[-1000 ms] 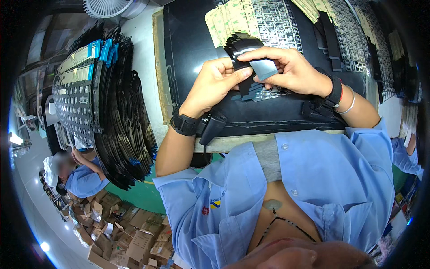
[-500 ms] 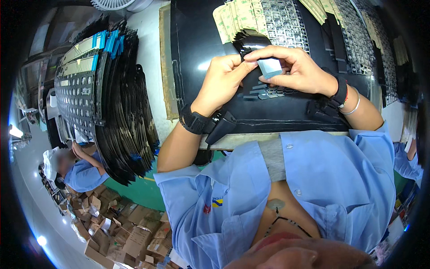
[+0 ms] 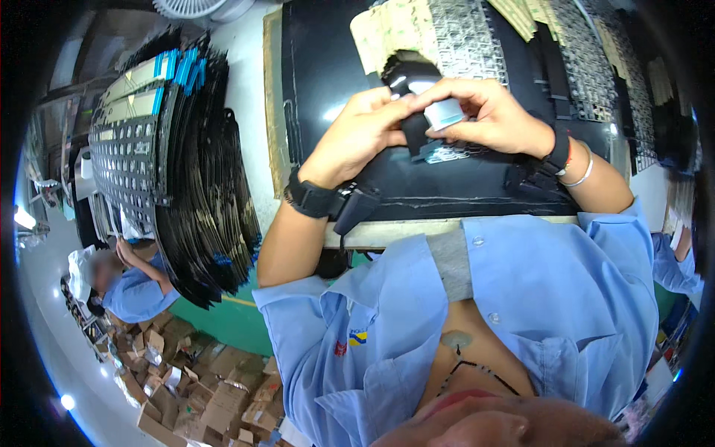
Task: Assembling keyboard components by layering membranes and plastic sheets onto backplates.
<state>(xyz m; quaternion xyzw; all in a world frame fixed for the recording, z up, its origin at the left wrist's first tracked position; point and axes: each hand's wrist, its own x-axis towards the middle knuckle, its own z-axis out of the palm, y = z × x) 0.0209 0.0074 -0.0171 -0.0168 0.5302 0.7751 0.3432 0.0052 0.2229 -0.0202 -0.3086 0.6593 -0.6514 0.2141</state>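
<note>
Two hands hold a small pale block over a black mat.

The block (image 3: 444, 114) sits pinched in the right hand (image 3: 497, 119) fingertips, above the black mat (image 3: 328, 82). The left hand (image 3: 363, 132) grips a black strap (image 3: 414, 130) just beside it. The strap runs up and down; the block lies sideways.

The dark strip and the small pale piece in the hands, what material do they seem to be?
Strip: probably matte black fabric or foam; it bends and shows no shine. Pale piece: perhaps glossy plastic film or a label; its light blue-white face reflects light.
</note>
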